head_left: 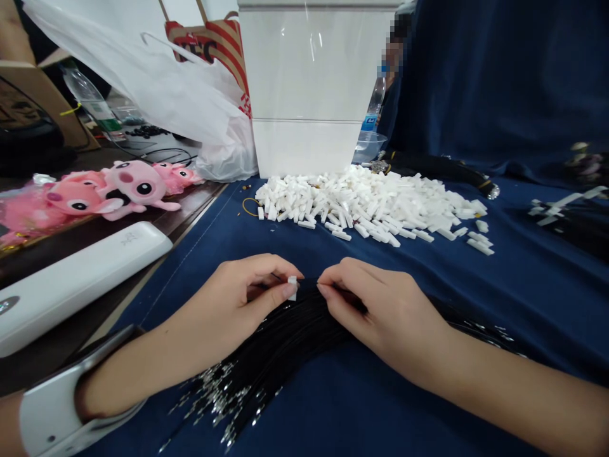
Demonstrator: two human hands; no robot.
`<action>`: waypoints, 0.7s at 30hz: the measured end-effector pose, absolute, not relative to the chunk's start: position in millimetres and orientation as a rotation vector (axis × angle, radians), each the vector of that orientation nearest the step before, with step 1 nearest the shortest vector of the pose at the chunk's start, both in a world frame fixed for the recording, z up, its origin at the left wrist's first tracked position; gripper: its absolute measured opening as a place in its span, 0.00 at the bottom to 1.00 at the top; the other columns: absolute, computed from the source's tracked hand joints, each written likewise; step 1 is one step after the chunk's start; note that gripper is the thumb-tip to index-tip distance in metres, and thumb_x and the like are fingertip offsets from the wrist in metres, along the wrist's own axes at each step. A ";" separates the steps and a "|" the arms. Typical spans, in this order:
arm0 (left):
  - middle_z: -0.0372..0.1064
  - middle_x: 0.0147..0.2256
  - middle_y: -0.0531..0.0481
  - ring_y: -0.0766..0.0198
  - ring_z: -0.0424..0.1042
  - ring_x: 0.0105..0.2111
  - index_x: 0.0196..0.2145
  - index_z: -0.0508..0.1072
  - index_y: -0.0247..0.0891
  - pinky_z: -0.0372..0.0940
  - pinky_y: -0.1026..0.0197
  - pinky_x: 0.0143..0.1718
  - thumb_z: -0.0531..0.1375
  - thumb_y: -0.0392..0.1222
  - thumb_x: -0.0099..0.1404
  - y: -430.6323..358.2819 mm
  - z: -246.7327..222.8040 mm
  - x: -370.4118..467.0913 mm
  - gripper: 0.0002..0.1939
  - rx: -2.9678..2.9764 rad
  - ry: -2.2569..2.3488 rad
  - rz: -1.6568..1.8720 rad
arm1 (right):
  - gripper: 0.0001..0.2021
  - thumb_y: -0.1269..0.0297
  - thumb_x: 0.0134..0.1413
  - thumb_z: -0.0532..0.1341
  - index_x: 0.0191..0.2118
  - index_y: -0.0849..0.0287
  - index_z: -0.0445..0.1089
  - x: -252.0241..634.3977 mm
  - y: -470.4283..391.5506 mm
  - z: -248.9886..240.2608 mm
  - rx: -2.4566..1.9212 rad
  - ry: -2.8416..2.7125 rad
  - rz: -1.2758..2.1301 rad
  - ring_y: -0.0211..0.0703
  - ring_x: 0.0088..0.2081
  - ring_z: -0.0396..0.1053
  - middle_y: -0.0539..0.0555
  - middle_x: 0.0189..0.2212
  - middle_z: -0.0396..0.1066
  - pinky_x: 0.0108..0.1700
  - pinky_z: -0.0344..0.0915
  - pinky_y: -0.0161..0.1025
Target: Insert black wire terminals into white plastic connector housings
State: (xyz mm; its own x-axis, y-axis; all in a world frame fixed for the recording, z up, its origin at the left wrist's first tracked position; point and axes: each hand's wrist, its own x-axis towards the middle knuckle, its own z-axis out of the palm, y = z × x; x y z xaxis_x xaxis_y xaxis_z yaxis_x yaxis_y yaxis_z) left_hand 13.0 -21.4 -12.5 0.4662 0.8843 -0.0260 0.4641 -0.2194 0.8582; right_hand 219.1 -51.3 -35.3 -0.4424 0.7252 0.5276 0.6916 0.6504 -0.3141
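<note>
My left hand (259,285) pinches a small white rectangular piece (292,287) between thumb and fingertips. Just to its right, my right hand (380,298) has thumb and forefinger pressed together; whatever it grips is too thin and dark to make out. Below both hands a bundle of black cords (295,333) with shiny silver ends lies across the dark blue cloth (328,406). Beyond the hands spreads a heap of similar white pieces (352,200).
Behind the heap stands a tall white box (309,76). At left are a long white case (85,279), pink plush toys (128,187) and a white plastic bag (190,108). More black cords (438,171) lie at the right, near a bottle (373,108).
</note>
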 end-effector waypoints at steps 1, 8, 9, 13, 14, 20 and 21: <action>0.76 0.33 0.57 0.69 0.74 0.33 0.36 0.76 0.43 0.67 0.70 0.35 0.59 0.42 0.65 -21.9 -12.6 13.1 0.05 1.857 1.133 0.611 | 0.06 0.72 0.62 0.54 0.36 0.60 0.67 219.0 -51.3 -35.2 -1.089 -2.240 0.069 0.34 0.27 0.67 0.47 0.29 0.70 0.27 0.60 0.32; 0.76 0.33 0.57 0.69 0.74 0.34 0.35 0.77 0.43 0.67 0.71 0.35 0.60 0.39 0.65 -23.3 -11.3 14.0 0.05 1.900 1.098 0.607 | 0.07 0.73 0.62 0.53 0.37 0.61 0.67 217.6 -51.5 -32.2 -1.140 -2.307 0.162 0.36 0.27 0.69 0.49 0.29 0.72 0.29 0.64 0.33; 0.76 0.33 0.57 0.69 0.74 0.33 0.35 0.77 0.42 0.67 0.71 0.35 0.60 0.38 0.65 -23.4 -11.2 14.3 0.06 1.920 1.091 0.613 | 0.07 0.74 0.62 0.53 0.37 0.61 0.67 217.7 -51.5 -32.3 -1.137 -2.321 0.165 0.36 0.27 0.69 0.50 0.29 0.72 0.29 0.64 0.33; 0.75 0.32 0.57 0.69 0.73 0.32 0.34 0.77 0.42 0.66 0.70 0.33 0.59 0.37 0.65 -23.6 -10.1 15.7 0.06 2.035 1.087 0.632 | 0.07 0.75 0.62 0.53 0.37 0.62 0.68 218.5 -51.2 -32.2 -1.106 -2.313 0.082 0.38 0.28 0.68 0.51 0.28 0.70 0.30 0.64 0.35; 0.75 0.32 0.57 0.69 0.73 0.32 0.34 0.77 0.41 0.66 0.70 0.33 0.59 0.37 0.65 -23.3 -9.7 15.6 0.06 2.068 1.097 0.640 | 0.07 0.76 0.62 0.53 0.37 0.63 0.68 218.4 -51.2 -31.6 -1.084 -2.281 0.013 0.39 0.30 0.67 0.53 0.29 0.70 0.32 0.64 0.36; 0.76 0.36 0.53 0.67 0.74 0.35 0.37 0.76 0.40 0.68 0.67 0.38 0.58 0.40 0.66 -17.8 -10.2 10.1 0.06 2.143 1.176 0.715 | 0.09 0.68 0.65 0.56 0.40 0.66 0.71 214.2 -58.4 -27.4 -0.693 -2.454 -0.057 0.44 0.37 0.65 0.58 0.35 0.70 0.40 0.64 0.41; 0.76 0.36 0.53 0.66 0.75 0.36 0.37 0.76 0.40 0.68 0.66 0.38 0.59 0.41 0.65 -16.7 -10.8 9.3 0.06 2.113 1.192 0.709 | 0.09 0.68 0.65 0.56 0.39 0.66 0.72 213.6 -60.4 -27.8 -0.668 -2.528 -0.013 0.43 0.36 0.64 0.57 0.34 0.70 0.39 0.64 0.41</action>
